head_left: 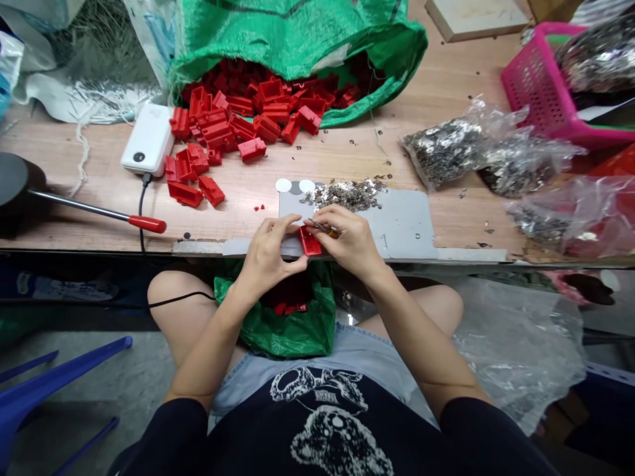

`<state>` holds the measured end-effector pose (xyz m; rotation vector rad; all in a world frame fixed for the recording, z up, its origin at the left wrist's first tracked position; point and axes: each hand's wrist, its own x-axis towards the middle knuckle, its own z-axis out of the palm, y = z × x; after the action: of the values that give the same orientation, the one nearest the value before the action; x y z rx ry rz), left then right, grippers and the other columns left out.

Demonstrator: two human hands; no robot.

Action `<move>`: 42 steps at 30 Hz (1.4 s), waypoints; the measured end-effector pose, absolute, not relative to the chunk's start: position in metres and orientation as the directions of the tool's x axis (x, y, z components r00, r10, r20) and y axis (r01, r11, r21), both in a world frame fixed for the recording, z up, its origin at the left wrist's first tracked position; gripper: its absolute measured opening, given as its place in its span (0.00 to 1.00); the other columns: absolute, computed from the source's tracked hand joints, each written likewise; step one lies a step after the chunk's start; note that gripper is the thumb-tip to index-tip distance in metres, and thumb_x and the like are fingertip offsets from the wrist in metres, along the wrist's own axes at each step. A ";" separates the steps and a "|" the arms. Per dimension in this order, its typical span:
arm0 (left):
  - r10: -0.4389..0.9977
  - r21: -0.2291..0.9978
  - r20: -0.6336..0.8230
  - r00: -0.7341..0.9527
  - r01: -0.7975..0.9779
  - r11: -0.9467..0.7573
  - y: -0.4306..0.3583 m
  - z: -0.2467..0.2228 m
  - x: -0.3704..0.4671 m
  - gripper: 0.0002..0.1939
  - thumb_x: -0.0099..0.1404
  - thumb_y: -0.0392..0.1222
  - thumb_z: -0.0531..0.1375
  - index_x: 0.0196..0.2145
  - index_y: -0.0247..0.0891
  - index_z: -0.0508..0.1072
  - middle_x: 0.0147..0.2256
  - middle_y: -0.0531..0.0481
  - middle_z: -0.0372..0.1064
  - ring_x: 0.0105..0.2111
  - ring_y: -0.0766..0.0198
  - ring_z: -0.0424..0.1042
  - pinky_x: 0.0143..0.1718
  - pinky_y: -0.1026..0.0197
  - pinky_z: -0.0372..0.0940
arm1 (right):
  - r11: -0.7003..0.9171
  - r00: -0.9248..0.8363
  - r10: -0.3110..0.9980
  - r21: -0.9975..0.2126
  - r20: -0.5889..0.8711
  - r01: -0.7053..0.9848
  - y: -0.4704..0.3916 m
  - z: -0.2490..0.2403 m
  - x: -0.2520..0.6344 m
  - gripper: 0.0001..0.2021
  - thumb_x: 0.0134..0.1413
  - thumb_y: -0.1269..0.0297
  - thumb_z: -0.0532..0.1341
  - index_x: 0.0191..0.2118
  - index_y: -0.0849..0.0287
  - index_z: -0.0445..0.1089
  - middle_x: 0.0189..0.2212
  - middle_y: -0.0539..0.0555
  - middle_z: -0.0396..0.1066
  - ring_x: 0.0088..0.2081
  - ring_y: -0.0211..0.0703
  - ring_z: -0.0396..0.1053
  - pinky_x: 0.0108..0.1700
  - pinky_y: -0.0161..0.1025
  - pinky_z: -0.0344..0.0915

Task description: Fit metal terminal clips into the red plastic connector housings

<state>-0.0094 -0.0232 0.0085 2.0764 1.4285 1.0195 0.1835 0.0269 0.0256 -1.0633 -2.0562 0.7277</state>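
At the table's front edge, my left hand (270, 251) grips a small red plastic box (310, 242) between thumb and fingers. My right hand (344, 237) pinches a thin tool (325, 228) with a yellowish handle, its tip at the box's upper end. Under both hands lies a grey mat (407, 221), and a heap of small shiny metal pieces (347, 195) rests on its back edge. Many more red boxes (218, 132) spill out of a green sack (297, 39) at the back.
A white power bank (147, 140) and a red-tipped lever (147, 223) are on the left. Bags of metal pieces (446, 149) and a pink basket (540, 86) stand on the right. An open green bag (297, 334) with red pieces sits in the lap.
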 end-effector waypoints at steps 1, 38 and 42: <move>0.921 0.690 0.332 0.205 0.612 -0.386 -0.023 0.009 -0.009 0.36 0.58 0.35 0.68 0.61 0.40 0.62 0.49 0.47 0.77 0.53 0.54 0.70 0.56 0.53 0.67 | 0.507 -0.418 0.847 -0.736 0.328 0.449 0.027 0.025 0.183 0.06 0.63 0.67 0.62 0.38 0.57 0.78 0.38 0.56 0.75 0.39 0.44 0.75 0.41 0.39 0.70; 0.896 0.613 0.424 0.128 0.688 -0.389 -0.027 0.001 0.006 0.20 0.60 0.37 0.68 0.51 0.40 0.73 0.45 0.46 0.78 0.47 0.53 0.71 0.50 0.50 0.71 | 0.429 -0.256 0.897 -0.569 0.361 0.702 -0.027 0.029 0.169 0.18 0.69 0.70 0.54 0.57 0.49 0.75 0.40 0.57 0.71 0.33 0.43 0.73 0.33 0.40 0.73; 0.892 0.610 0.431 0.138 0.683 -0.401 -0.027 0.002 0.006 0.19 0.62 0.38 0.67 0.50 0.39 0.72 0.45 0.46 0.78 0.46 0.54 0.72 0.50 0.50 0.71 | 0.431 -0.261 0.896 -0.562 0.360 0.706 -0.028 0.030 0.169 0.18 0.68 0.71 0.55 0.56 0.50 0.75 0.40 0.58 0.70 0.32 0.43 0.72 0.33 0.40 0.73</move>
<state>0.0062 -0.0274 0.0022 2.1505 1.5370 1.1209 0.1695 -0.0278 0.0301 -1.3443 -2.0450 0.3814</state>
